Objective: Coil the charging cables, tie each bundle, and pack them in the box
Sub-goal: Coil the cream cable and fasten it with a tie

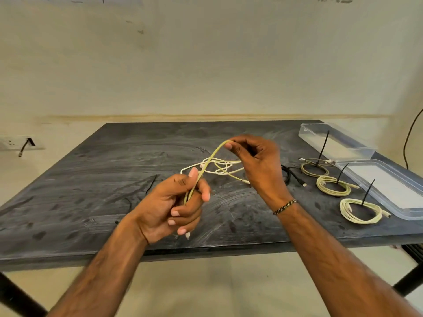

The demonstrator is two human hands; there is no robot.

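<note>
No readable text, label or number shows; wall marks seem mere scuffs.

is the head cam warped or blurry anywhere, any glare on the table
Head view: wide-angle bending bows the table edges and stretches the forearms; the right hand is slightly motion-blurred, the left hand sharper; light is soft, with dull sheen on the tabletop and no hard glare.
</note>
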